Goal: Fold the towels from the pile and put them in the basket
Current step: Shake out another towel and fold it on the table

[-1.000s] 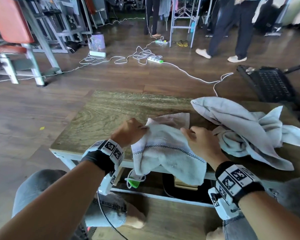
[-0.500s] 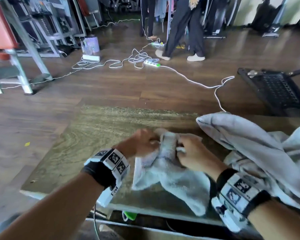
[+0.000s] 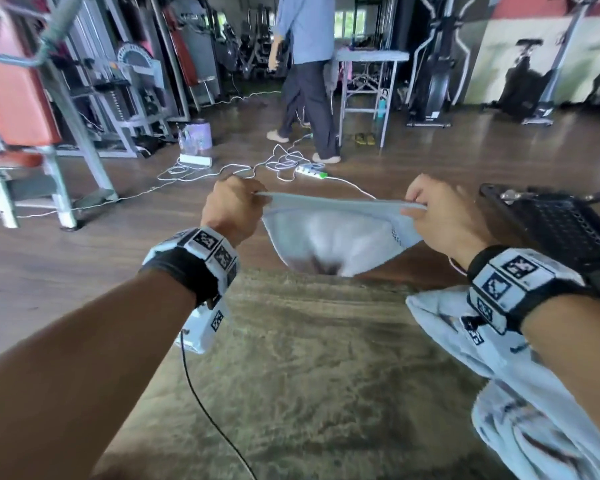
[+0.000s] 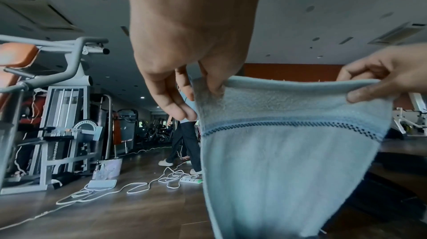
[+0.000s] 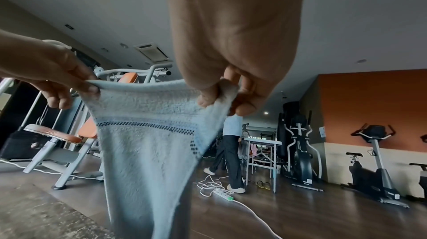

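Observation:
A pale blue towel (image 3: pixel 329 237) with a dark checked stripe hangs in the air above the far edge of the table (image 3: pixel 291 358). My left hand (image 3: pixel 234 207) pinches its top left corner, and my right hand (image 3: pixel 437 216) pinches the top right corner, so the upper hem is stretched between them. The left wrist view shows the towel (image 4: pixel 289 151) hanging from thumb and fingers (image 4: pixel 212 82). In the right wrist view the towel (image 5: pixel 148 142) narrows downward below my right fingers (image 5: pixel 221 93). A pile of pale towels (image 3: pixel 520 393) lies on the table's right side under my right forearm. A black perforated basket (image 3: pixel 555 226) stands at the right.
Beyond the table is wooden floor with white cables and a power strip (image 3: pixel 310 170). A person (image 3: pixel 307 74) walks at the back near a metal table (image 3: pixel 368 84). Gym machines (image 3: pixel 49 98) stand at the left, exercise bikes at the right.
The towel was bunched on the table between my hands; now both hands have lifted it and spread apart, stretching its top edge in the air. My view has tilted upward.

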